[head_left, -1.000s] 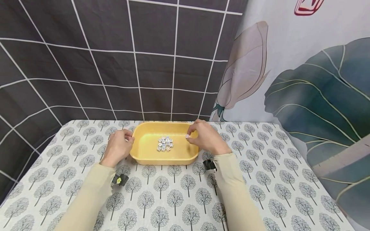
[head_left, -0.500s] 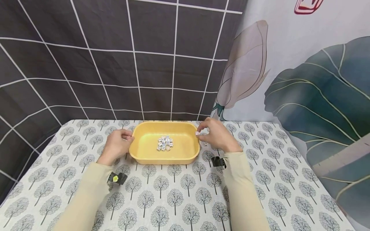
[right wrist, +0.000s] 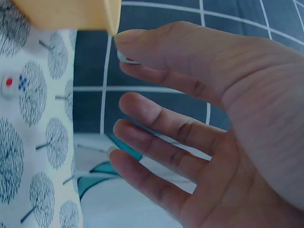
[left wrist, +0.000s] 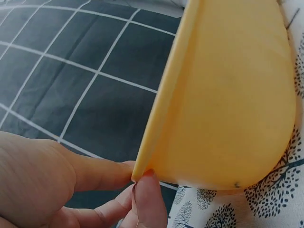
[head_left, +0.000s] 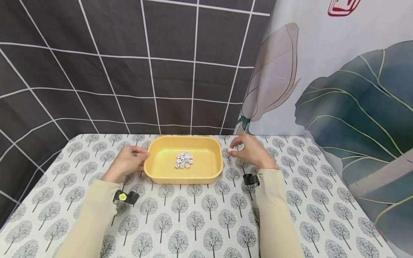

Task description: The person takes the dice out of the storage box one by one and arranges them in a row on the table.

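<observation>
A yellow plastic basin (head_left: pixel 184 181) stands on the table with a cluster of white dice (head_left: pixel 184 160) on its floor. At its left end, my left hand (head_left: pixel 127 162) pinches the rim between thumb and fingers, as the left wrist view shows on the basin wall (left wrist: pixel 228 95). Beyond the right end, my right hand (head_left: pixel 253 152) holds one white die (head_left: pixel 230 149) between thumb and index finger, above the cloth. In the right wrist view the thumb covers most of this die (right wrist: pixel 127 59), and the other fingers are spread loosely. Another die (right wrist: pixel 10 83) lies on the cloth below.
A white cloth printed with grey trees (head_left: pixel 180 222) covers the table. Behind the table hangs a dark curtain with white grid lines (head_left: pixel 171 82). A pale curtain with large leaves and a flower bud (head_left: pixel 274 71) hangs at the right.
My right hand has moved right, carrying the die from over the basin to beyond its right end. The loose die on the cloth has come into view. My left hand stays at the rim.
</observation>
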### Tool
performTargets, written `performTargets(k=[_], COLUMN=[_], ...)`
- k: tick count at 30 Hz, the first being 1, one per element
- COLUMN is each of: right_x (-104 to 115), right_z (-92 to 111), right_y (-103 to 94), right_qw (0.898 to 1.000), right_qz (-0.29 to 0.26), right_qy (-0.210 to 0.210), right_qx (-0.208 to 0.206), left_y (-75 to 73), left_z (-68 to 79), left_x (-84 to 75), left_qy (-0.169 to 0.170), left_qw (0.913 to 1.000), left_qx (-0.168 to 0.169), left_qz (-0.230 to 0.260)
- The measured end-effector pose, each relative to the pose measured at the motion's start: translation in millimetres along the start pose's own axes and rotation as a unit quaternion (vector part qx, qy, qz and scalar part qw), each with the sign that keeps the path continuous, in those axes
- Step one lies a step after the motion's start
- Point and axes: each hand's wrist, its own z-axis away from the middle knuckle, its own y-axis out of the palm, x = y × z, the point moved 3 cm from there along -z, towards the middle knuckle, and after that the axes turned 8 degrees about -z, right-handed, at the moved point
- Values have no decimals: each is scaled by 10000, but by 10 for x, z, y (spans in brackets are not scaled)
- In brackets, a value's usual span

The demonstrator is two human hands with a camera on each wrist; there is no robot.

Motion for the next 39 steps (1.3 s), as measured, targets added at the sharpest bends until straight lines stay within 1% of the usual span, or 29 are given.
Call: performTargets(k=[3,6,8,12,18,24,28,32,35,39], right_x=[-82,-165,-220,-294,-378,-484,-524,-531,-516,-488], right_z=[17,36,42,41,44,16,-17,-51,-72,-91], right_y=[-16,-11,0,10,32,101,147,190,219,256], right_qw=[9998,9990,9981,9971,9955,9934,9923,9896,9887,9892], right_qz=[-43,-146,-227,-283,-351,-195,-203,-293,-223,-158], right_qy=[186,405,549,671,836,1037,1108,1301,1387,1369], right_qx=[3,97,172,233,282,452,514,541,529,504], left_y=[-1,0,-7,-39,-49,-32,-43,-57,-66,-72], left_z=[-19,-38,-50,-68,-81,-88,-79,-75,-77,-74], left_x=[24,51,69,94,111,123,121,109,108,113], left_qy=[-61,-133,-122,-41,-25,-2,13,41,57,56], left_qw=[9998,9993,9987,9973,9956,9946,9944,9938,9937,9941], left_qx=[99,213,325,500,608,659,691,744,765,792], left_qz=[151,281,369,536,716,796,802,830,812,742])
